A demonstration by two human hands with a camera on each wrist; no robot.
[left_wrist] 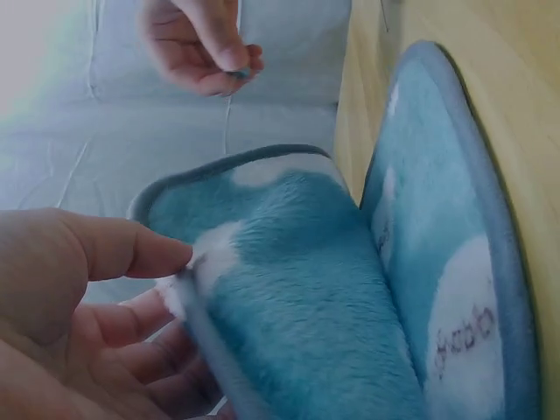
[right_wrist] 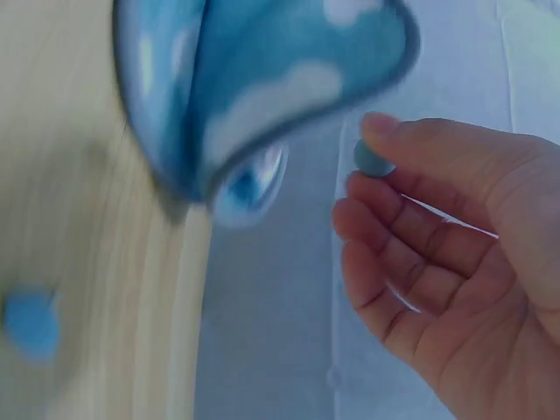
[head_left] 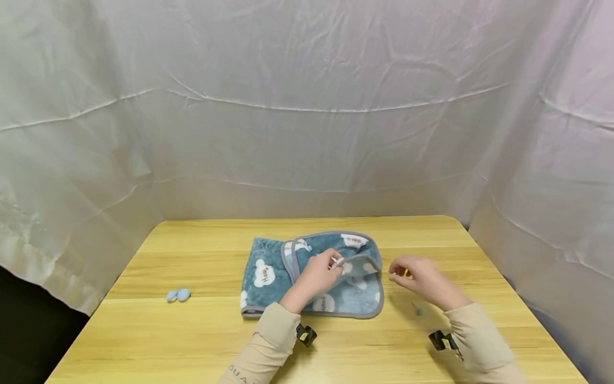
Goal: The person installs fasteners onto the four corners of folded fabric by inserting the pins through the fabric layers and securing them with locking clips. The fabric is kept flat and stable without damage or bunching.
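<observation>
A folded blue-green fleece blanket [head_left: 268,266] with white cloud shapes and grey edging lies on the table. My left hand [head_left: 317,273] pinches the edge of its upper layer and holds that flap raised; the thumb on the edging shows in the left wrist view. To the right of the blanket, apart from it, my right hand [head_left: 422,278] is held above the table. Its thumb and forefinger pinch a small round blue-green piece [right_wrist: 374,160], partly hidden by the thumb. A small blue round piece [head_left: 419,311] with a thin pin-like part lies on the table below that hand.
Two light blue round pieces [head_left: 178,295] lie side by side on the wooden table [head_left: 144,341], left of the blanket. Pale curtains [head_left: 307,149] hang behind the table and at both sides. A black wrist camera [head_left: 306,335] sits at each sleeve.
</observation>
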